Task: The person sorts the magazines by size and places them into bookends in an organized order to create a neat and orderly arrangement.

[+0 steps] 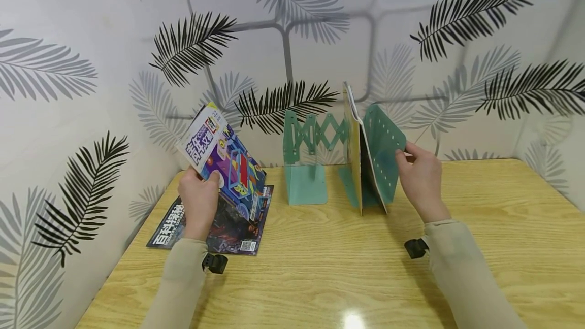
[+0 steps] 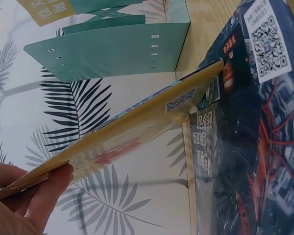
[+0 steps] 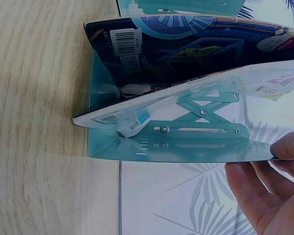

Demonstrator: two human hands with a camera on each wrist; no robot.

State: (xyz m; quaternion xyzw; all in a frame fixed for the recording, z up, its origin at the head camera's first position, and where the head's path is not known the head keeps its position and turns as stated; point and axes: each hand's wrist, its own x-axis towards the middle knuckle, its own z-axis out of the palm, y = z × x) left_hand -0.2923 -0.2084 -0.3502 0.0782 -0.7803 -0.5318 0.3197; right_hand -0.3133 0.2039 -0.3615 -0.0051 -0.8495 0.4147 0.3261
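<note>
My left hand (image 1: 199, 199) grips a colourful purple and blue magazine (image 1: 230, 161) by its left edge and holds it tilted. Its lower edge comes down over a dark magazine (image 1: 228, 235) lying flat on the table, as the left wrist view also shows. With thumb and fingers, my right hand (image 1: 420, 179) pinches the edge of the right end plate (image 1: 381, 151) of a green metal expandable book rack (image 1: 307, 187). Two thin books or magazines (image 1: 354, 151) stand in the rack beside that plate, spread apart at the bottom. In the right wrist view, barcodes show on their covers (image 3: 125, 41).
The wooden table (image 1: 315, 268) meets a leaf-patterned wall covering (image 1: 320, 55) at the back and left. Crossed slats (image 1: 326, 131) join the rack's left end plate (image 1: 291, 138) to its right side. A black wrist camera (image 1: 217, 263) sits on each sleeve.
</note>
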